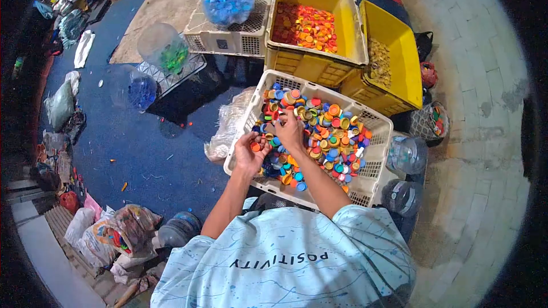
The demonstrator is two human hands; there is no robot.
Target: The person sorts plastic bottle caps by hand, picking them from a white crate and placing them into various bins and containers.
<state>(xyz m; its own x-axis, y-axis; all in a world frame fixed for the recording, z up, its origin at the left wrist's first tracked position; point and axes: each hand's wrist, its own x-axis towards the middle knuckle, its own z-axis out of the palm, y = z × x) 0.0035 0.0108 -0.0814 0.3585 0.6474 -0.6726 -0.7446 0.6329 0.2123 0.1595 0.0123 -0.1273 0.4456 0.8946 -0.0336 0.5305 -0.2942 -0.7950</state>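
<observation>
A white plastic crate (381,131) in front of me holds a mixed heap of bottle caps (337,137) in many colours. Above the crate's left side, my left hand (250,154) is turned palm up, with its fingers curled around an orange-red bottle cap (255,146). Close beside it, my right hand (290,132) reaches over the heap with thumb and fingers drawn together. Whatever sits between those right fingertips is too small to name, and caps lie all around them.
Beyond the crate stand a yellow bin (345,0) of red and orange caps and another yellow bin (406,51) of yellowish caps. Clear containers hold blue caps (229,1), green caps (173,57) and dark blue caps (142,91). Large bottles (406,155) flank the crate's right side.
</observation>
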